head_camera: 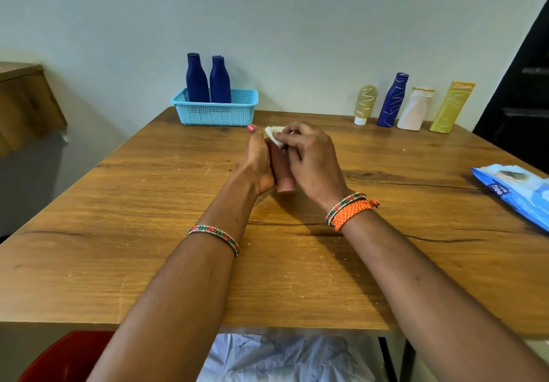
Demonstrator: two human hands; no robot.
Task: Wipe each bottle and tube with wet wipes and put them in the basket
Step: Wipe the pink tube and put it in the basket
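My left hand (259, 161) grips a pinkish tube (284, 184) over the middle of the table, cap end toward me; most of the tube is hidden between my hands. My right hand (309, 158) pinches a white wet wipe (274, 134) against the tube's far end. A light blue basket (214, 111) stands at the table's far edge with two dark blue bottles (197, 80) upright in it. Along the far right stand a yellow tube (364, 104), a blue bottle (392, 100), a white bottle (414, 109) and a yellow-green tube (452, 107).
A blue pack of wet wipes (518, 193) lies at the right edge of the wooden table (148, 203). A wooden cabinet (26, 105) stands to the left, a dark door (523, 99) at the right. A red chair (65, 358) is at the lower left.
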